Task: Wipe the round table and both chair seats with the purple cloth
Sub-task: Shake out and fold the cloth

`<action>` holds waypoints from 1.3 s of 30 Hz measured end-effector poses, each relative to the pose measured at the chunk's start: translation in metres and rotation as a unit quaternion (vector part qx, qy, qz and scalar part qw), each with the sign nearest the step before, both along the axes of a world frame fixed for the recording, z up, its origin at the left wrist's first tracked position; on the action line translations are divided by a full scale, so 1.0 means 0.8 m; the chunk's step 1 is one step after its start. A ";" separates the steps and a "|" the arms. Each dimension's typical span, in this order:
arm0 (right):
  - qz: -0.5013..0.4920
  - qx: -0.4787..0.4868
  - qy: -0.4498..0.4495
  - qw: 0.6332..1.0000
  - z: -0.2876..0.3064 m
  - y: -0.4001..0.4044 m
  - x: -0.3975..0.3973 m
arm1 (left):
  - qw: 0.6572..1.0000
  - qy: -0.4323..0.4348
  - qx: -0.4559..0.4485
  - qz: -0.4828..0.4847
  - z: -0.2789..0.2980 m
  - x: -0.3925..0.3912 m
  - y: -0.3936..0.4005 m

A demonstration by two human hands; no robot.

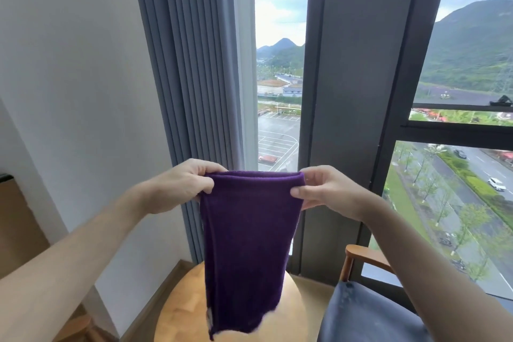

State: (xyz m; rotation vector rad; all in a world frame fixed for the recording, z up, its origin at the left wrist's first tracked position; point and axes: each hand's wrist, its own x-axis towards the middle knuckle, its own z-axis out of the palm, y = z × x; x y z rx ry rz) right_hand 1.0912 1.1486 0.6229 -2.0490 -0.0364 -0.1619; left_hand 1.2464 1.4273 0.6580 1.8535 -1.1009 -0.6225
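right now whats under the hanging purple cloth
The purple cloth, gripped by the left hand and right hand, hangs over the round wooden table; the tabletop behind it is hidden.

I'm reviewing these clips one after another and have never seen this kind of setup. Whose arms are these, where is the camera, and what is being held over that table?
There is no machine here. The single picture comes from a wide-angle camera worn on a person's head, looking forward and down, so the two bare arms are that person's own.

The left hand and the right hand each pinch a top corner of a dark purple cloth, folded over along its top edge and hanging down in the air between them.

Below it stands a round light wooden table; the cloth hides part of its top and does not seem to rest on it. At lower right is a chair with a wooden frame and a dark blue-grey seat. Behind are grey pleated curtains and a tall window looking out over a car park and hills.
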 end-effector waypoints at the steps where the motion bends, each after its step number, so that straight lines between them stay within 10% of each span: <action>1: 0.014 0.010 -0.011 1.000 0.008 0.003 0.001 | 1.000 0.019 -0.013 -0.003 0.006 0.005 0.003; 6: 0.004 0.208 -0.157 0.965 0.087 0.005 0.032 | 0.941 0.167 -0.294 0.024 0.060 0.045 -0.010; 13: -0.062 0.113 0.044 0.991 -0.083 0.042 0.039 | 0.983 0.184 0.000 0.019 -0.122 0.007 -0.024; 23: -0.103 0.287 0.189 0.933 -0.104 0.028 0.050 | 0.929 0.293 -0.112 0.195 -0.135 -0.012 -0.029; 32: -0.160 0.038 0.056 0.985 -0.059 0.026 0.041 | 0.946 0.082 -0.077 0.303 -0.101 0.005 -0.055; 39: -0.259 -0.181 -0.060 0.947 -0.025 0.001 -0.010 | 0.957 -0.063 -0.156 0.236 -0.065 -0.004 -0.094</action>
